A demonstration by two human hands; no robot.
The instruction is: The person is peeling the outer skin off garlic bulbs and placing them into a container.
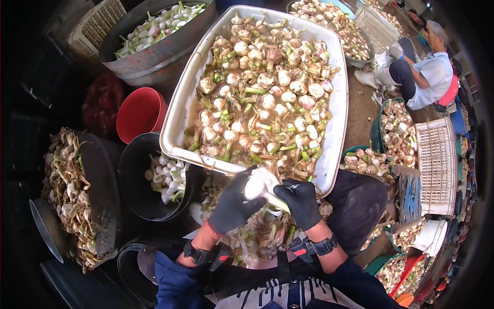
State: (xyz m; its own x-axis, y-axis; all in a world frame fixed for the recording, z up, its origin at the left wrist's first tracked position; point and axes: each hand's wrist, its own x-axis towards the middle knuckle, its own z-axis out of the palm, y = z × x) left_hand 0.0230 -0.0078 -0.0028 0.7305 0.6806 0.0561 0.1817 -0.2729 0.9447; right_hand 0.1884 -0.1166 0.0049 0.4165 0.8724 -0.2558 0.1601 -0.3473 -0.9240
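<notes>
A pale, mostly peeled garlic bulb with a short green stem is held between my gloved hands. My left hand, in a black glove, grips the bulb's round side. At its stem end, the fingers of my right hand, also black-gloved, pinch the stalk or a bit of skin. Just beyond my hands, a white plastic tub holds unpeeled garlic bulbs and stem pieces in murky water. Below my hands lies a heap of peeled skins on my lap.
To the left stand a black bucket with cleaned garlic, a red bucket and a tipped container of dirty garlic. A metal drum of cleaned bulbs stands behind. At right are a white crate, garlic-filled basins and a seated person.
</notes>
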